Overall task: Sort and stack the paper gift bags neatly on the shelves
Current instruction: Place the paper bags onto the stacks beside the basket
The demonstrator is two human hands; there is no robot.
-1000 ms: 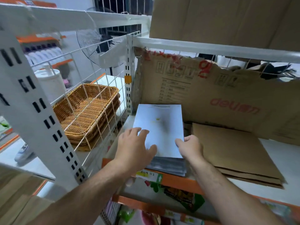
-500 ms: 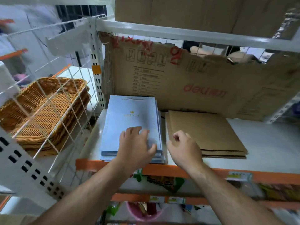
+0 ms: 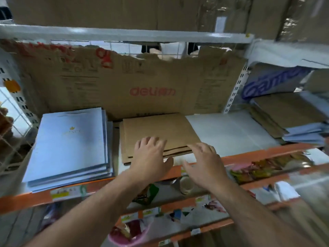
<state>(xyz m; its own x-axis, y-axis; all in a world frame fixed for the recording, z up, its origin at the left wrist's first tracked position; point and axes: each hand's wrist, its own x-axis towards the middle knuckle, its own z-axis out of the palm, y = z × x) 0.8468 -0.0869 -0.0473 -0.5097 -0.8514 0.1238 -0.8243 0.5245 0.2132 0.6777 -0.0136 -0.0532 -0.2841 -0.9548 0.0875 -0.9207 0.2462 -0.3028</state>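
White shelf (image 3: 231, 132) with an orange edge is in front of you. Your left hand (image 3: 151, 155) lies flat, fingers spread, on the brown paper bags (image 3: 160, 129). Your right hand (image 3: 204, 161), fingers spread too, is at their front corner. Stacked blue bags (image 3: 71, 143) sit just left.

Two hands up: left hand (image 3: 151, 157), right hand (image 3: 204, 163). One stack of light-blue gift bags (image 3: 69, 147) left of the left hand, one stack of brown kraft bags (image 3: 160, 129) at both hands' fingertips, one mixed pile of bags (image 3: 288, 118) well right of the right hand, one deli cardboard sheet (image 3: 124, 90) beyond.
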